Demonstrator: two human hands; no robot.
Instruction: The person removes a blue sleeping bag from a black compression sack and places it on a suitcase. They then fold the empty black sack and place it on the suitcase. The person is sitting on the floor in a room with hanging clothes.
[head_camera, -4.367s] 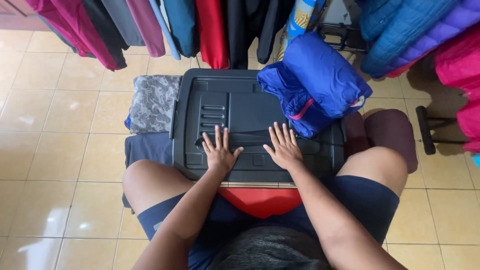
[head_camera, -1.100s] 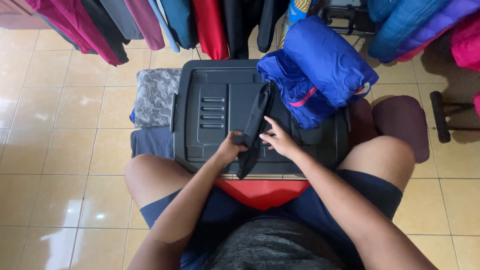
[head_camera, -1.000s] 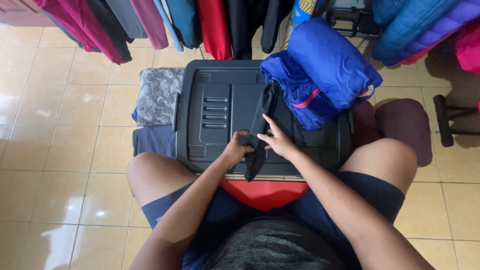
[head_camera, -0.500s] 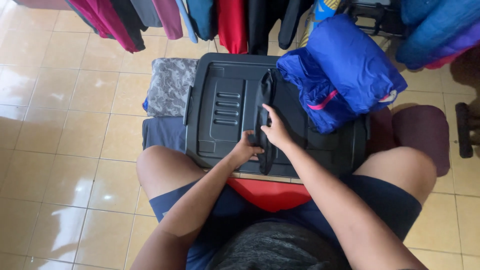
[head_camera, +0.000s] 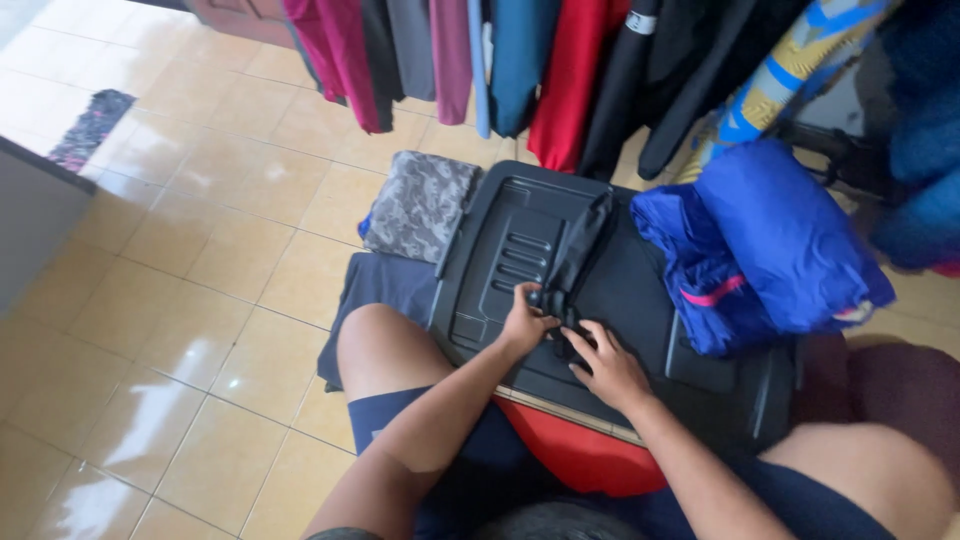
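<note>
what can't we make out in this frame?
Head view only:
- Near end of the dark cloth: covered by the left hand and right hand; grip unclear.
- Red item: mostly under the black lid and arms.
- Hanging clothes: cut off by top edge.
- Blue jacket: far side lost in shadow.

Both forearms reach forward from the bottom of the view, bare to above the elbows, and converge toward the middle. The left hand (head_camera: 524, 322) sits a little farther out, wrist slightly bent, its fingers (head_camera: 530, 298) curled inward and pinched closed. The right hand (head_camera: 608, 365) lies just beside it and nearer the body, palm down, knuckles up, its fingers (head_camera: 580, 345) bent and pressed down. The 2 hands nearly touch. Both bare knees are spread wide apart.
</note>
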